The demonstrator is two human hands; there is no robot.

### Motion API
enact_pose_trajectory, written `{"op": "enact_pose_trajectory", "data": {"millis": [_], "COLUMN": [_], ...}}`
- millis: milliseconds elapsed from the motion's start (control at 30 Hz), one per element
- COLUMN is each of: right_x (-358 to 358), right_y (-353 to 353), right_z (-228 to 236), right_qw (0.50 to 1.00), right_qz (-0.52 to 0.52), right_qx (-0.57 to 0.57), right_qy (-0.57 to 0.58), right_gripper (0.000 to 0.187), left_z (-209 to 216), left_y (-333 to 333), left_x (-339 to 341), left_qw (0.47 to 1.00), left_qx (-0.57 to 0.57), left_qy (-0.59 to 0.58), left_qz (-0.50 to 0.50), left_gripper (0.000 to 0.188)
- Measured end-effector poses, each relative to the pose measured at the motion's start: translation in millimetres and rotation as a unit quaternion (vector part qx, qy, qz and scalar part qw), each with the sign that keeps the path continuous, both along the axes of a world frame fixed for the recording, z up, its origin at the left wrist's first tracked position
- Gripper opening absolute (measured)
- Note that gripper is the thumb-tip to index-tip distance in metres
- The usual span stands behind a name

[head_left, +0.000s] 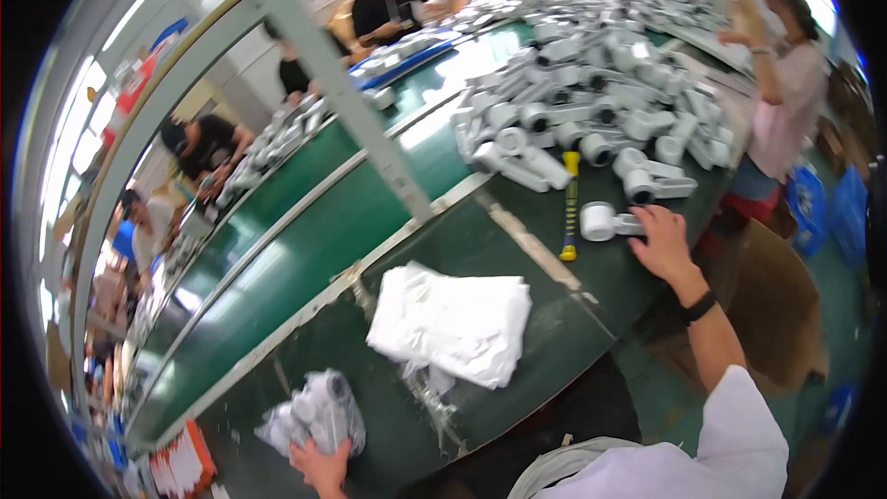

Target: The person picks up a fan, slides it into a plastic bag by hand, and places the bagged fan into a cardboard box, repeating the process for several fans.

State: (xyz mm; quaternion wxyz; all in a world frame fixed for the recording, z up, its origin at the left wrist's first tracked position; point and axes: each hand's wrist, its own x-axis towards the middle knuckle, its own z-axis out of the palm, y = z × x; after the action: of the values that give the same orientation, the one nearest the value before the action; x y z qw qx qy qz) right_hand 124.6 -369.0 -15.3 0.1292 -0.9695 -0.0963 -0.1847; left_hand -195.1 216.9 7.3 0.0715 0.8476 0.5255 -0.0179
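Note:
My left hand (pixel 321 468) is at the near left of the green table, its thumb and fingers around the lower end of a clear plastic bag (pixel 325 411) with grey-white plastic parts in it. Toward the right edge, my right hand (pixel 662 242) has its fingers closed over the stem of a grey-white plastic part (pixel 599 221) with a round, cup-like head. That part lies on the tabletop. Beside it is a yellow and black stick-like tool (pixel 570 206). Between my hands lies a stack of white plastic bags (pixel 450 322).
A large heap of similar grey parts (pixel 591 83) covers the far table. A metal post (pixel 346 97) rises beside the green conveyor belt (pixel 305 240). An orange box (pixel 184 462) stands at the lower left. People work along the far side; another person (pixel 785 83) stands at right near a cardboard box (pixel 767 305).

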Motion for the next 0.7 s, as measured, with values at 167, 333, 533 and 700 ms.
{"op": "enact_pose_trajectory", "data": {"millis": [167,333,533,700], "right_x": [-13,-35,-36,-24], "right_y": [-6,27,41,41], "right_z": [-7,-18,-30,-29], "right_qw": [0.993,0.980,0.982,0.985], "right_qz": [-0.001,-0.032,-0.059,-0.086], "right_qx": [0.109,0.198,0.175,0.149], "right_qy": [0.046,-0.017,-0.045,0.007], "right_gripper": [0.036,0.031,0.035,0.038], "left_z": [3,6,9,11], "left_y": [-11,-10,-11,-16], "left_x": [20,11,13,13], "left_qw": [0.999,0.998,0.999,0.999], "left_qx": [0.039,0.043,0.016,0.021], "left_qy": [-0.011,-0.034,-0.032,-0.041], "left_qz": [-0.018,-0.011,0.006,0.014], "left_gripper": [0.087,0.082,0.082,0.082]}}
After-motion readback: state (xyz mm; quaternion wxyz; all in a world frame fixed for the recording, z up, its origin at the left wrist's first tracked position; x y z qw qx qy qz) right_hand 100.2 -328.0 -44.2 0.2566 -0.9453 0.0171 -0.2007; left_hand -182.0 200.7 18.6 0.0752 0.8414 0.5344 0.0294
